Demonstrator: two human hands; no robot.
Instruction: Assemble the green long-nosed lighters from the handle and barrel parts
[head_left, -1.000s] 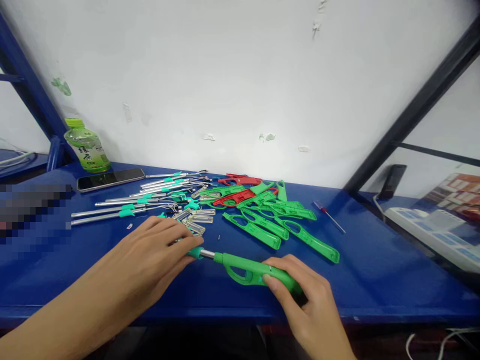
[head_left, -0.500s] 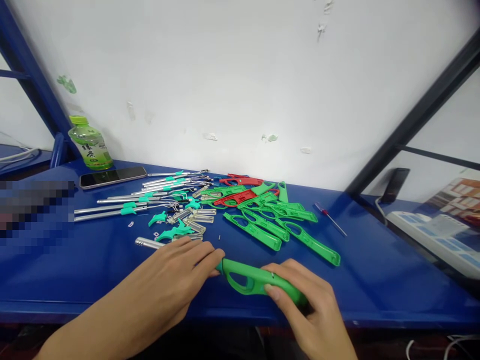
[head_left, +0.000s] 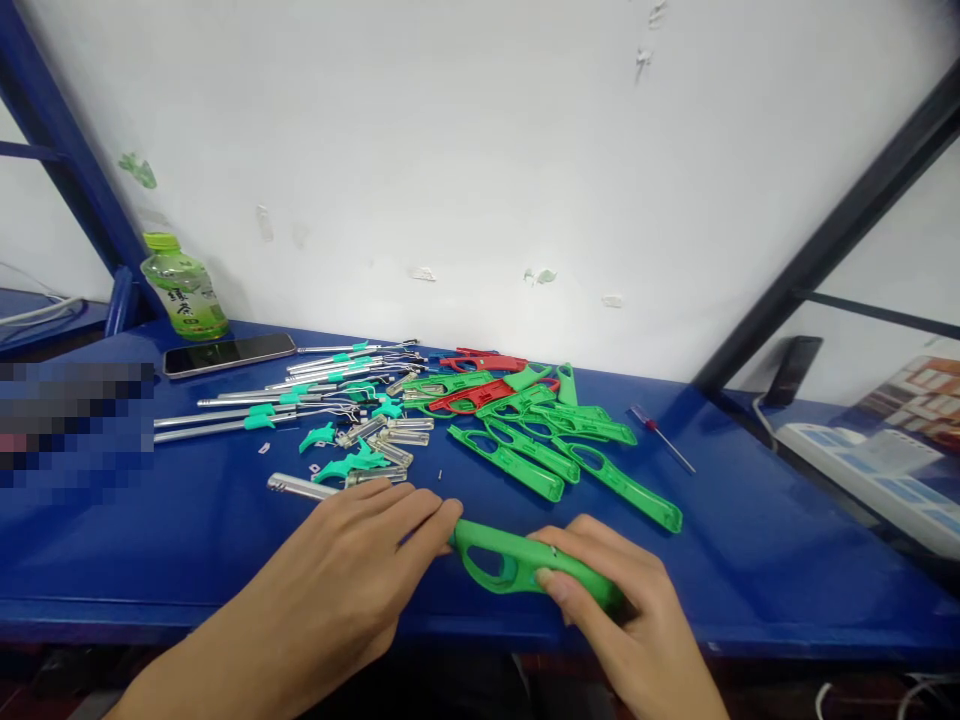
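My right hand is closed round the rear of a green plastic lighter handle near the front edge of the blue table. My left hand lies over the silver metal tube that sticks out of the handle's front, fingertips pinched at the joint. The tube's far end shows to the left of my fingers. Just beyond lie loose teal triggers and small metal clips.
A heap of green handle shells and red handle shells lies mid-table, with several silver tubes to their left. A phone and a green bottle stand at the back left, a small screwdriver to the right.
My left hand slid right along the tube toward the handle, baring the tube's left end. The handle and my right hand shifted slightly right and nearer the table's front edge.
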